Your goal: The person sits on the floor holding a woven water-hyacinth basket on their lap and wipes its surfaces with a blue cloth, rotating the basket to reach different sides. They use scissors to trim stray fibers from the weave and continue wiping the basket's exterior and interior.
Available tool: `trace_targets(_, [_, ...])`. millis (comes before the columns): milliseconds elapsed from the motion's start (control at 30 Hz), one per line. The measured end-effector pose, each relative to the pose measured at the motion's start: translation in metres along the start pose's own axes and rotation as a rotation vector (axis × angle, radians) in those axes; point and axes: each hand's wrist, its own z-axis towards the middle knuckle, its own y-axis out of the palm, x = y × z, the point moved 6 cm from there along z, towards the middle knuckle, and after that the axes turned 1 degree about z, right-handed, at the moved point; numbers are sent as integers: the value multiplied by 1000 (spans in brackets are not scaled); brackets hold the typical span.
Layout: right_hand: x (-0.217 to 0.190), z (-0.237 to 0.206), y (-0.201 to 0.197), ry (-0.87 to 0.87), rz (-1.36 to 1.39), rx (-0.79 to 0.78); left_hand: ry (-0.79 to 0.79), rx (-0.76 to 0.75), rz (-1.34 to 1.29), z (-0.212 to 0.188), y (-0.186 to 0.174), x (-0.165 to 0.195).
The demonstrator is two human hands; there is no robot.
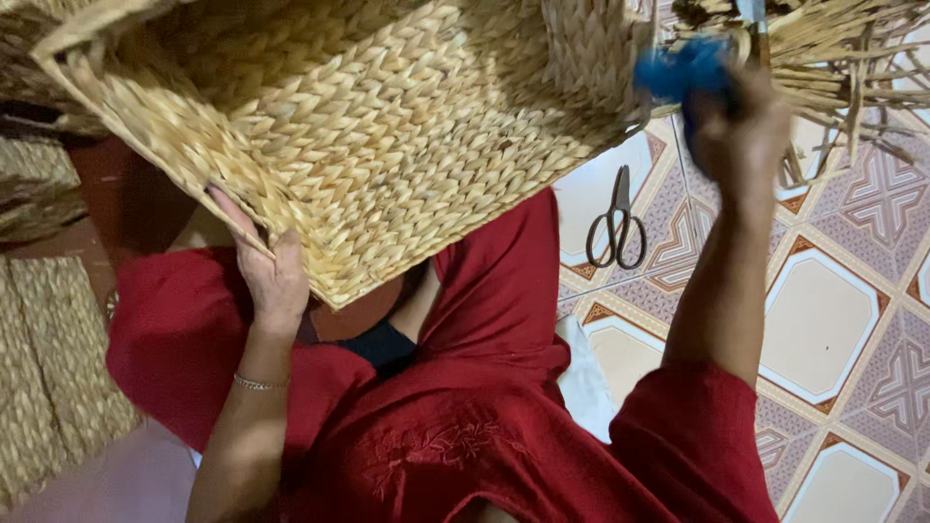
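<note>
Left hand (269, 276) grips woven basket (368, 126); right hand (741, 136) clutches blue tool (683, 73).

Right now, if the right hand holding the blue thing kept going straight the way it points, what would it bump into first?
Probably the woven basket. The right hand grips a blurred blue thing whose tip points at the basket's near corner, beside loose straw stalks. Depth is unclear, so it might slip just past the edge.

Red embroidered tunic and red trousers; short red sleeves; a thin silver bracelet (260, 384) circles the wrist below the left hand's fingers (254, 254).
</note>
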Motion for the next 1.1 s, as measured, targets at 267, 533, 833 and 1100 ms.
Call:
trace_targets(267, [-26, 42, 32, -165, 121, 83, -27, 16, 11, -15, 0, -14])
trace_targets(533, [42, -56, 49, 326, 223, -260, 41, -20, -224, -2, -1, 4])
trace_targets(833, [49, -187, 65, 823, 653, -307, -90, -33, -412, 10, -10, 3])
trace_targets(1100, [15, -242, 95, 695, 499, -635, -16, -91, -380, 28, -21, -17])
